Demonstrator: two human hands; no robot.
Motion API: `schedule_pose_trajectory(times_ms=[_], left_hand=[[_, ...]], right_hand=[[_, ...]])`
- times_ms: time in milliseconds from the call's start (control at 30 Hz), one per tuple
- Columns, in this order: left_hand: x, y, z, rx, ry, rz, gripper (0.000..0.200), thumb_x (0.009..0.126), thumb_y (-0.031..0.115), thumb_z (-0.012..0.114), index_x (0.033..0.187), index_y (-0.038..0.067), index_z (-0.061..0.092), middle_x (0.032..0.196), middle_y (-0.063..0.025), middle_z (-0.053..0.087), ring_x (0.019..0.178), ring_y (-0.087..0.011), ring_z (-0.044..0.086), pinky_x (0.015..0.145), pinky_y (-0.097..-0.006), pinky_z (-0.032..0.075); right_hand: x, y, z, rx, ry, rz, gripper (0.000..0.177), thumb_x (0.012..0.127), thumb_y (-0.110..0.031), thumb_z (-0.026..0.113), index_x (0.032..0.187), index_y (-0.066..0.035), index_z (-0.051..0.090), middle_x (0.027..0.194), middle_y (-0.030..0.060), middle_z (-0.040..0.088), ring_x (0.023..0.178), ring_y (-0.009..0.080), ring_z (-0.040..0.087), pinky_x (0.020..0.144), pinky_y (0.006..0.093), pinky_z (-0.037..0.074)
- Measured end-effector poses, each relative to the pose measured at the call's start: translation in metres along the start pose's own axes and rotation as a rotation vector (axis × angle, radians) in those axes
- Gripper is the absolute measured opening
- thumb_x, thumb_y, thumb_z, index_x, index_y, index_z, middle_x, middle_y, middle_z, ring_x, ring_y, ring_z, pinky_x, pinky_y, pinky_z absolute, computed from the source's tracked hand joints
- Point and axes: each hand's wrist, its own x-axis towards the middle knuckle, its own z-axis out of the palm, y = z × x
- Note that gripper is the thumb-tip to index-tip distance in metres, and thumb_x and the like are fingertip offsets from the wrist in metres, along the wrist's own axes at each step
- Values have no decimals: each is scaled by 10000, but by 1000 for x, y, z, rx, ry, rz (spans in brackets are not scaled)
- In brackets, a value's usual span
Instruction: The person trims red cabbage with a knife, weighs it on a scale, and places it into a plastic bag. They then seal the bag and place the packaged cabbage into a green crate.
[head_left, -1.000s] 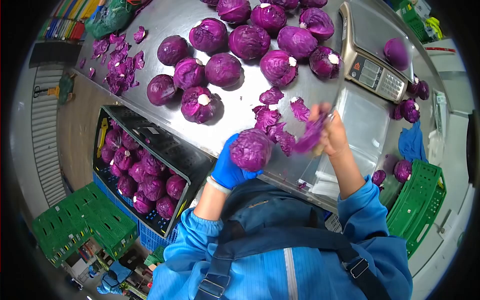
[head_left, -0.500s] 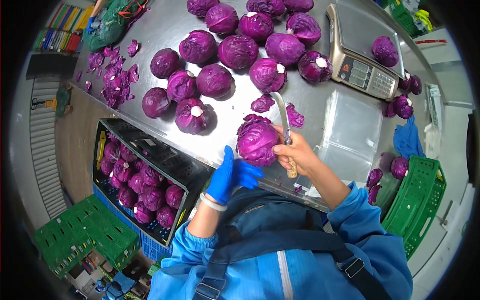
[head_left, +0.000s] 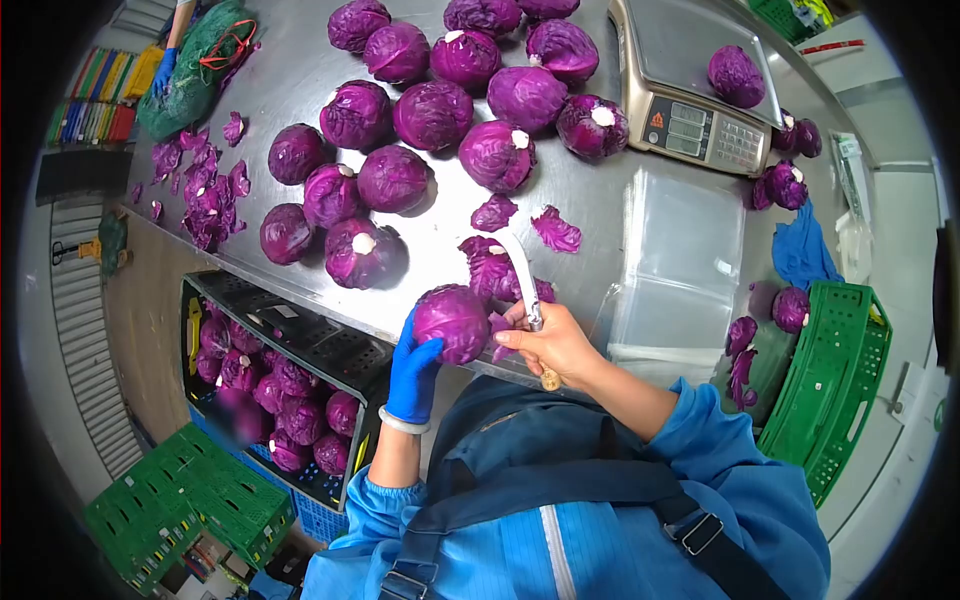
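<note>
the left hand (head_left: 412, 372), in a blue glove, cups a red cabbage (head_left: 452, 323) from its left and underside, at the near edge of the steel surface (head_left: 450, 225). the bare right hand (head_left: 557, 348) is closed around a curved knife (head_left: 519, 268), its blade arching away, and its fingertips meet a purple leaf (head_left: 500, 336) at the cabbage's right side. just beyond the held head, loose leaves (head_left: 556, 230) lie under and around the blade, cluttering the space before a group of whole cabbages (head_left: 433, 115). to the right of these, clear plastic bags (head_left: 680, 250) lie flat below a digital scale (head_left: 690, 130) that carries one more head. a blue cloth (head_left: 803, 250) and a green crate (head_left: 832, 370) sit at the far right. on the left, a black crate (head_left: 310, 340) full of cabbages stands against the surface; farther up, a co-worker's gloved hand (head_left: 164, 70) touches a green net bag (head_left: 195, 85) near a heap of leaf scraps (head_left: 208, 200).
</note>
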Motion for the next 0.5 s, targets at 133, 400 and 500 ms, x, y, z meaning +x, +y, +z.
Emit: schedule_pose_trajectory(times_ms=[133,400,500], left_hand=[[0,-7,-30,-571,50,-40,596,831,390,593,1328,85,467,1297,-156,535,1197,-308,526,988,-499,461],[19,-8,19,-217,-22,67,592,905,371,540,1380,48,402,1299,-133,526,1185,-277,527,1000,-436,441],[37,-11,51,257,-232,110,613,936,295,576,1444,53,333,1343,-129,506,1172,-229,545,977,-373,452]], right_hand=[[16,-20,-19,-113,20,-123,363,822,-148,756,1093,15,578,658,17,556,453,74,496,395,229,377],[18,-22,-26,-71,-52,-157,605,842,-212,725,1358,-48,457,1093,124,644,456,104,486,404,245,417],[22,2,-58,293,-25,-70,587,885,-171,655,1394,-71,381,791,70,572,436,110,457,370,236,378]])
